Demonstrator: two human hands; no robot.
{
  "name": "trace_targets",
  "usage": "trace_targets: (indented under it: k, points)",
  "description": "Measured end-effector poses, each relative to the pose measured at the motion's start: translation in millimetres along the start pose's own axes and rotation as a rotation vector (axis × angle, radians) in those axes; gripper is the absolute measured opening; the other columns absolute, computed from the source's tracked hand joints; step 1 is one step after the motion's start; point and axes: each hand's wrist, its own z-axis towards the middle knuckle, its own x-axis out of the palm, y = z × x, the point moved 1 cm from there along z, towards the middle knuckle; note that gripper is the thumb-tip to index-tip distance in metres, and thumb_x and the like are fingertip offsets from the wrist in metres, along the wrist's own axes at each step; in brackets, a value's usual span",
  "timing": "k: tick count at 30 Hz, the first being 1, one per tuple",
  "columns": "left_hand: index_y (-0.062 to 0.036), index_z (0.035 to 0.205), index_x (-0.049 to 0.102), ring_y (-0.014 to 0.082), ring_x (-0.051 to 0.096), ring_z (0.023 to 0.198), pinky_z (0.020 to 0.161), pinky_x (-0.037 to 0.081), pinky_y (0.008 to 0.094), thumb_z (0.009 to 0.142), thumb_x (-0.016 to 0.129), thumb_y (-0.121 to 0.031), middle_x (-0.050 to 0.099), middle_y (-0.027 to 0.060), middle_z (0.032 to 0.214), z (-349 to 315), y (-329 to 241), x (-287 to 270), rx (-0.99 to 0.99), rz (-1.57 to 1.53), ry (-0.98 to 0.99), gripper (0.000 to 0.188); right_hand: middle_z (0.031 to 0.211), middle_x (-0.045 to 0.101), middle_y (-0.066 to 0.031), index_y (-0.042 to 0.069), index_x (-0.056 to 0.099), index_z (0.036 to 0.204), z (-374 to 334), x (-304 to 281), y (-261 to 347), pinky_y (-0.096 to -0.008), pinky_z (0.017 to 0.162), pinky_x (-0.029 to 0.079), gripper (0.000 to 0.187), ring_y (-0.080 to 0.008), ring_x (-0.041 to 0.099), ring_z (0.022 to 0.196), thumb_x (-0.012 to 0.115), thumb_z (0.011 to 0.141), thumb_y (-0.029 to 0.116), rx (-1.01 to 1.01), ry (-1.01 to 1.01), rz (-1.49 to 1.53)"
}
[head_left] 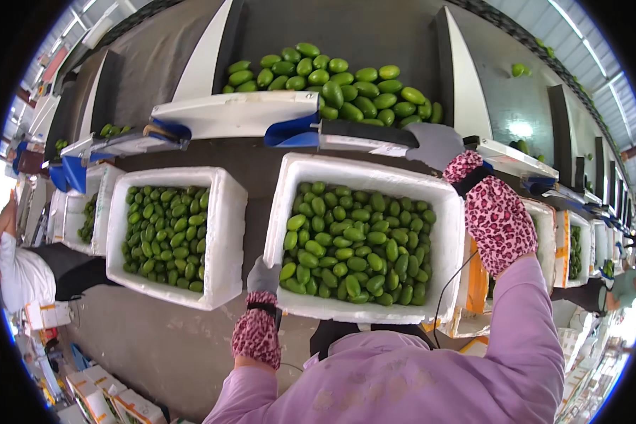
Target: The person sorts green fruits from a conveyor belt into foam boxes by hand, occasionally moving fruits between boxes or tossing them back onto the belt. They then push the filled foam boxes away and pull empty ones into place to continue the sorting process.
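Before me stands a white foam box (442,212) filled with green oval fruits (357,244). My left hand (263,275), in a grey glove, is closed on the box's near left edge. My right hand (434,146), also grey-gloved, reaches beyond the box's far right corner. It is closed around the right end of the dark bar (364,136) at the chute's lower lip; its fingertips are partly hidden. Behind that bar, a loose heap of the same green fruits (367,106) lies on the dark chute (346,25). Pink spotted sleeve covers wrap both my wrists.
Another fruit-filled foam box (226,226) stands to the left. A white board (237,116) with a blue flap (292,134) borders the chute. White dividers (463,78) separate neighbouring chutes. A dark cable (442,304) hangs by my box's right side. Other people work at both sides.
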Motion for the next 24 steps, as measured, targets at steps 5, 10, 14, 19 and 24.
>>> trace_targets:
  k: [5,10,14,19,24]
  points:
    - [-0.0044,0.126,0.058,0.0404,0.065,0.104,0.091,0.051,0.0482,0.082,0.066,-0.036,0.069,0.0233,0.11,-13,37,13,-0.069,-0.04,-0.026,0.055,0.104,0.069,-0.0127,0.013,0.06,0.125,12,6,3,-0.0458,0.083,0.053,0.054,-0.0323,0.067,0.096,0.07,0.079,0.039,-0.013,0.007,-0.039]
    - [-0.0069,0.129,0.057,0.0395,0.064,0.108,0.093,0.05,0.0476,0.081,0.067,-0.035,0.067,0.0216,0.116,-14,44,14,-0.1,-0.125,0.025,0.056,0.117,0.066,-0.0203,0.01,0.059,0.131,23,-19,-10,-0.0442,0.093,0.05,0.066,-0.0368,0.063,0.107,0.053,0.092,0.063,-0.109,0.223,0.074]
    - [-0.0077,0.127,0.059,0.0391,0.063,0.11,0.094,0.05,0.0481,0.081,0.067,-0.035,0.065,0.0203,0.12,-18,28,11,-0.168,0.032,-0.089,0.054,0.126,0.063,-0.0208,0.009,0.052,0.138,99,-46,-37,-0.0412,0.103,0.046,0.054,-0.0344,0.059,0.119,0.057,0.096,0.042,-0.035,0.068,0.245]
    - [-0.0067,0.127,0.059,0.0386,0.062,0.112,0.095,0.049,0.0474,0.081,0.068,-0.034,0.064,0.0185,0.122,-15,23,14,-0.207,-0.065,-0.063,0.055,0.148,0.044,-0.0176,0.012,0.044,0.145,207,-16,-77,-0.0432,0.107,0.044,0.065,-0.0338,0.054,0.127,0.064,0.084,0.02,-0.119,-0.085,-0.013]
    - [-0.0065,0.127,0.059,0.038,0.062,0.112,0.094,0.05,0.0465,0.08,0.069,-0.033,0.065,0.0181,0.121,-13,27,18,-0.193,-0.098,-0.097,0.055,0.124,0.064,-0.0184,0.008,0.057,0.131,228,-16,-62,-0.0416,0.104,0.046,0.06,-0.0343,0.059,0.119,0.072,0.078,0.032,-0.007,0.032,0.118]
